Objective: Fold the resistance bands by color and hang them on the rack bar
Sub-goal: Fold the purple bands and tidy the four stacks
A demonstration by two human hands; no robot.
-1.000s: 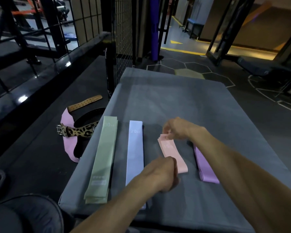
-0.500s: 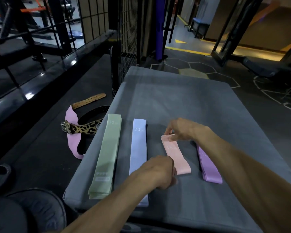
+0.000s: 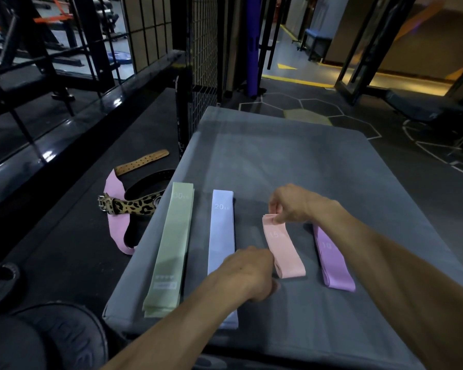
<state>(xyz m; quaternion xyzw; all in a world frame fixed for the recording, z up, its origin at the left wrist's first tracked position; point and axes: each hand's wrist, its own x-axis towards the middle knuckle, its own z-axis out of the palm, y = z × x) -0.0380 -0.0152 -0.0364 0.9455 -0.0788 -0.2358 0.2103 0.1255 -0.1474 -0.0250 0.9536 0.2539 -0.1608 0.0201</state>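
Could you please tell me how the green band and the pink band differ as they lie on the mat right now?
The green band is marked 30 and lies stretched out long; the pink band is marked 15 and is much shorter. The green band is untouched, while the right hand pinches the pink band's far end and the left hand is at its near end. Both lie flat on the grey mat, running roughly the same way.
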